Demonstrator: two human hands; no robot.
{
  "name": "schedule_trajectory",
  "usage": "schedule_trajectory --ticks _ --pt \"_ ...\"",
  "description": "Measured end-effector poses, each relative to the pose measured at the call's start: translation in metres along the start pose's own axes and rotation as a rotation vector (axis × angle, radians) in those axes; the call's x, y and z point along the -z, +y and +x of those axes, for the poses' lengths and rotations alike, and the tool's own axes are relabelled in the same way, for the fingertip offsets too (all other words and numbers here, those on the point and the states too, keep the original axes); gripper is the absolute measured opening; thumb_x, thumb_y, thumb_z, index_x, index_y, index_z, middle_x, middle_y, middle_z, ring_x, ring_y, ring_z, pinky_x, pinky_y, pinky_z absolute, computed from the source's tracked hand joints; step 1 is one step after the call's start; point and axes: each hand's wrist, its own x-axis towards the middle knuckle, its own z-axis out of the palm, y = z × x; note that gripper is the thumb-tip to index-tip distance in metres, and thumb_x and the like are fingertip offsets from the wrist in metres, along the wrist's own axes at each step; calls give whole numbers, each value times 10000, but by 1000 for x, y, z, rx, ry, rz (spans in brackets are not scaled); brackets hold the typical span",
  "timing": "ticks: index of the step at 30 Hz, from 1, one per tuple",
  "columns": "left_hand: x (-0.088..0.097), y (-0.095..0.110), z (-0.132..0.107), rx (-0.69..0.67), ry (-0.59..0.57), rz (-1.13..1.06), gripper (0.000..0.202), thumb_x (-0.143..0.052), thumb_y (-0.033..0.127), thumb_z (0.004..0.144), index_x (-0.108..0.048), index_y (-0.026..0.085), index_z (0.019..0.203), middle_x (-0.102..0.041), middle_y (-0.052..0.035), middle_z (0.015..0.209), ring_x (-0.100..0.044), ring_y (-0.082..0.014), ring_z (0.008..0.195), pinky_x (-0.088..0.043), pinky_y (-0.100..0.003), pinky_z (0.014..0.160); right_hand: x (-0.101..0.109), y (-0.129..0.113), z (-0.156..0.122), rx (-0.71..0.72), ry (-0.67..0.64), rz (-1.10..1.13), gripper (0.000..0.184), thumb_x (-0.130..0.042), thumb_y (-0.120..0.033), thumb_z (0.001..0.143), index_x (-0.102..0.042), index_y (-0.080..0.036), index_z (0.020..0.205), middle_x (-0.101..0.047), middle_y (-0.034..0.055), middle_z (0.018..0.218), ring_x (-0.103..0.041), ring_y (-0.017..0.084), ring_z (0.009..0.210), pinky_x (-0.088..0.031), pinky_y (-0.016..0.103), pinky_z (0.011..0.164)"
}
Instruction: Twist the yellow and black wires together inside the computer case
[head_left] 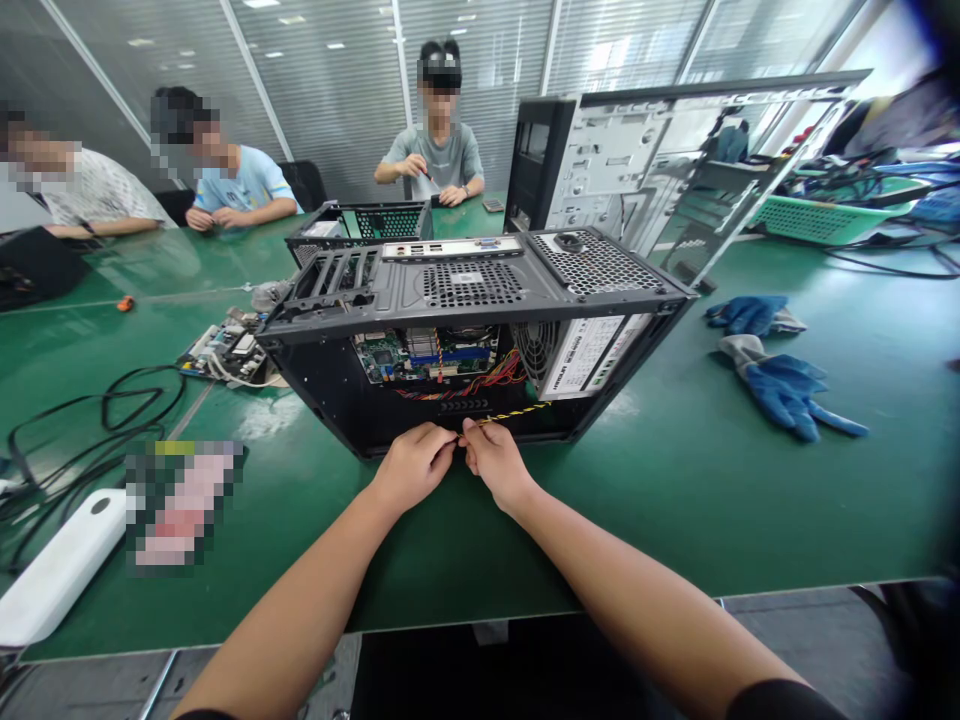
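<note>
A black computer case lies in front of me with its side open. Inside it are a green motherboard, red and orange wires and a power supply with a white label. From the power supply's side a twisted yellow and black cable runs to my hands at the case's near edge. My left hand is closed in a pinch at the cable's end. Close beside it, my right hand pinches the same cable. The fingertips nearly meet, and the cable's tip is hidden between them.
Behind stands another open case, with a green basket of cables to its right. Blue gloves lie at right. A loose circuit board, black cables and a white power strip are at left. Several people sit across the table.
</note>
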Motion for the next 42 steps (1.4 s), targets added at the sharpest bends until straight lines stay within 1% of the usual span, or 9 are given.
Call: schedule_trajectory --ticks 6,10,15,19,22,26,33,37,42 --pt "0 0 1 -1 -11 61 89 -516 207 982 -601 184 992 -706 -62 876 -678 -191 771 -547 -320 713 0 -1 0 -20 4 11 490 -639 -659 778 -535 -204 630 -402 -61 409 -378 104 381 -298 257 406" --pt "0 0 1 7 -18 145 134 -505 277 1007 -601 186 989 -725 -62 864 -695 -198 754 -553 -327 701 0 -2 -1 -23 3 21 481 -645 -644 787 -528 -205 630 -400 -63 419 -376 102 381 -292 257 403" --pt "2 0 2 10 -33 204 229 -492 355 1019 -631 181 970 -710 -51 797 -673 -187 699 -546 -321 688 0 -1 0 -23 9 27 475 -637 -633 793 -517 -207 619 -400 -63 422 -375 100 384 -289 256 398" --pt "5 2 4 -29 4 196 276 -465 350 1026 -674 174 982 -679 -84 898 -652 -196 795 -548 -320 716 0 -1 0 -26 4 14 467 -637 -622 799 -516 -210 617 -398 -62 418 -370 101 380 -285 259 395" --pt "7 3 4 -50 55 229 303 -457 345 1028 -698 167 989 -624 -72 836 -605 -176 730 -523 -292 657 0 -1 0 -23 3 1 465 -642 -620 804 -515 -212 620 -399 -64 418 -372 101 379 -288 260 397" --pt "7 4 4 -71 54 226 319 -460 338 1027 -702 153 933 -571 -47 737 -560 -158 644 -482 -274 596 0 0 0 -18 -2 -3 476 -646 -629 804 -509 -214 616 -389 -68 419 -370 99 374 -279 260 396" --pt "7 4 4 -92 58 206 300 -484 358 1023 -677 143 941 -619 -37 718 -594 -153 619 -492 -272 591 0 0 1 -30 2 -9 478 -648 -621 808 -499 -211 613 -394 -64 418 -380 98 380 -282 253 395" --pt "7 -1 3 -128 38 245 338 -494 402 1016 -681 153 884 -630 -27 690 -613 -147 593 -497 -264 572 1 1 2 -42 11 -26 485 -648 -642 795 -505 -211 625 -404 -62 410 -377 98 369 -276 251 390" --pt "8 -5 0 -153 -5 287 344 -488 409 1018 -694 153 917 -658 -34 704 -637 -148 601 -519 -266 579 1 2 4 -41 19 -53 490 -634 -650 791 -507 -207 623 -401 -64 403 -385 97 363 -280 246 391"
